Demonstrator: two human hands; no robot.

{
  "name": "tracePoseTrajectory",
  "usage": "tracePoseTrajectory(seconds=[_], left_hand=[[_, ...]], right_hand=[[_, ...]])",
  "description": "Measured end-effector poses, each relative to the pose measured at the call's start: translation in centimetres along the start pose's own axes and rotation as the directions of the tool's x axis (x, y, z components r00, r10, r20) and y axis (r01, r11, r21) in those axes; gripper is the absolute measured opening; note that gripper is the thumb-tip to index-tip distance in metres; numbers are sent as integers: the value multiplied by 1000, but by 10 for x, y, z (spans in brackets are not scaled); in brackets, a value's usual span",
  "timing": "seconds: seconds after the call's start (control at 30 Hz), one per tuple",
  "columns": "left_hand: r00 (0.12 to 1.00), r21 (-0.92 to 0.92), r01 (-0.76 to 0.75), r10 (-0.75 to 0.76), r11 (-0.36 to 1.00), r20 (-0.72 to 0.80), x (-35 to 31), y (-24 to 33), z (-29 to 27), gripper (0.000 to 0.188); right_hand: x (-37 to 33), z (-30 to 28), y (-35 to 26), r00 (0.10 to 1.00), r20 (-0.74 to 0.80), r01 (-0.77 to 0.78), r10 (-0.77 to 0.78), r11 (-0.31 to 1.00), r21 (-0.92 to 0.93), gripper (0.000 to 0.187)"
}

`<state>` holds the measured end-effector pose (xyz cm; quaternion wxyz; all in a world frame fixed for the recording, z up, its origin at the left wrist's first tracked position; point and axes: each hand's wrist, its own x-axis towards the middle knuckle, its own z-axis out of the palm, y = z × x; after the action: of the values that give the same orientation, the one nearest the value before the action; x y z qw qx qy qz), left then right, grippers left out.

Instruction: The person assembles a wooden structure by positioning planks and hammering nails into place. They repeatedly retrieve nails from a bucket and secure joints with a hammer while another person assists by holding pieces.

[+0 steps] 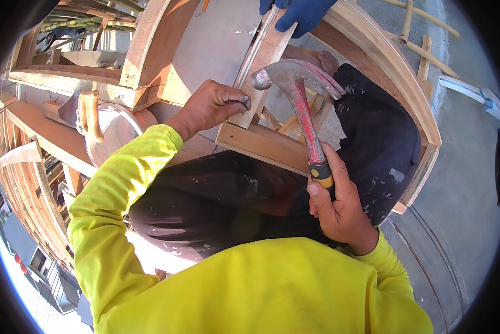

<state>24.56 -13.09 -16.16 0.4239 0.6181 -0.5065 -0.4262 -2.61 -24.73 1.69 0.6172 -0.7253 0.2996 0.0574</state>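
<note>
My right hand (339,203) is wrapped round the grip of a claw hammer (303,108). The hammer has a worn red shaft, a yellow and black grip and a grey head, raised with its striking face towards my left. My left hand (211,106) is closed in a pinch beside an upright wooden board (266,47); what sits between its fingertips is too small to make out. That board meets a short wooden crosspiece (266,146) in front of my knees. At the top edge, another person's blue-gloved hand (303,15) rests on the board's far end.
A curved wooden frame (389,61) bends round my right leg. On the left stand a pale bucket (113,136), a saw with a wooden handle (90,116) and curved timber ribs (44,183). Bamboo poles (428,55) lie on the concrete floor (456,183) at the right.
</note>
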Motion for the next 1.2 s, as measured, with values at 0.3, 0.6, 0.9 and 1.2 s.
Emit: tracePoseTrajectory(seconds=[0.3, 0.6, 0.9, 1.2], left_hand=[[997, 140, -30, 39, 990, -67, -3, 9, 12, 11], [991, 103, -53, 64, 993, -114, -9, -2, 21, 11], [983, 173, -20, 51, 985, -177, -3, 3, 21, 10], [985, 221, 3, 35, 975, -171, -12, 5, 29, 10]], right_hand=[[-3, 1, 4, 999, 12, 54, -52, 988, -142, 60], [7, 0, 10, 993, -61, 91, -101, 984, -153, 61], [20, -18, 20, 996, 55, 86, -77, 976, -200, 59], [28, -19, 20, 995, 19, 97, -95, 972, -213, 57]])
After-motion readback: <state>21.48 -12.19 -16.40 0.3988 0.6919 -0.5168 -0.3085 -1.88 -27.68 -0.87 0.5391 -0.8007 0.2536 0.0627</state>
